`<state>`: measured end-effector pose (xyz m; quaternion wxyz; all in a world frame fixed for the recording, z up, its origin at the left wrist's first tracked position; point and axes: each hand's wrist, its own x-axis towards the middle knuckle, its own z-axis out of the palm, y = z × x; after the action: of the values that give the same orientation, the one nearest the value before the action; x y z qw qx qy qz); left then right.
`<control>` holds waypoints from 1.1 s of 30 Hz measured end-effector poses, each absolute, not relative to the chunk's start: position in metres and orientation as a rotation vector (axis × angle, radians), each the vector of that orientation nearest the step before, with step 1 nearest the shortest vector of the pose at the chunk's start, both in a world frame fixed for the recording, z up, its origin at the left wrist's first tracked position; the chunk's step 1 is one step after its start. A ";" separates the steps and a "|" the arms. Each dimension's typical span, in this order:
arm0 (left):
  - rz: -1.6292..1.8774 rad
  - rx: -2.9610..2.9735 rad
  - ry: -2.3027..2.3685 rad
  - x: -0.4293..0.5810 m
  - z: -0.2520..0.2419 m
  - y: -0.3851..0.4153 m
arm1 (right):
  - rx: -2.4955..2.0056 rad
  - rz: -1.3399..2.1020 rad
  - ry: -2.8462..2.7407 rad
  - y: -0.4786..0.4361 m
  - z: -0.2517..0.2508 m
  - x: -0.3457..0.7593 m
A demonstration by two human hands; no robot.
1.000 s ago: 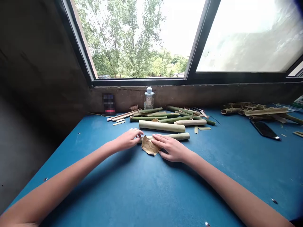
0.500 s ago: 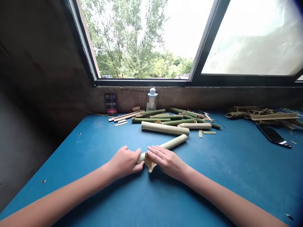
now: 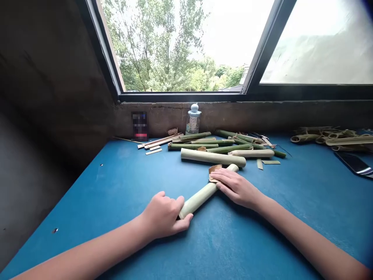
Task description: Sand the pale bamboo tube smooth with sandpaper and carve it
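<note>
Both hands are on a straight, pale-green, smooth-looking bamboo piece.

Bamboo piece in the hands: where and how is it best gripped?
The bamboo piece is likely best gripped at its near end, from the left, as the left hand does: round, it slants away, and the right hand rests on brown paper near its far end.

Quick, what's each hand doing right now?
Left hand: closed, holding the near end of the tube.
Right hand: curved over the tube, holding brown paper against it.
</note>
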<state>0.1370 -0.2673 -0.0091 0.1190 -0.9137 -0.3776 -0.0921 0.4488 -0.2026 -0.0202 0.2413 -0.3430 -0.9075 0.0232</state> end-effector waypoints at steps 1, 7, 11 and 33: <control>-0.253 -2.670 -1.116 0.137 -0.009 -0.267 | -0.940 0.057 -2.445 -0.201 -0.021 0.447; -0.224 -2.617 -1.178 0.143 -0.012 -0.268 | -0.997 -0.032 -2.254 -0.220 -0.028 0.394; -0.330 -2.615 -1.129 0.149 -0.013 -0.280 | -0.737 -0.001 -2.379 -0.246 -0.026 0.371; -0.429 -2.476 -1.048 0.142 -0.010 -0.277 | -0.902 0.214 -2.507 -0.259 0.007 0.386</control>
<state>0.1423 -0.2775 -0.0100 0.2081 -0.8895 -0.3764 -0.1543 0.3861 -0.2594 0.0071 0.2322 -0.3281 -0.9124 0.0778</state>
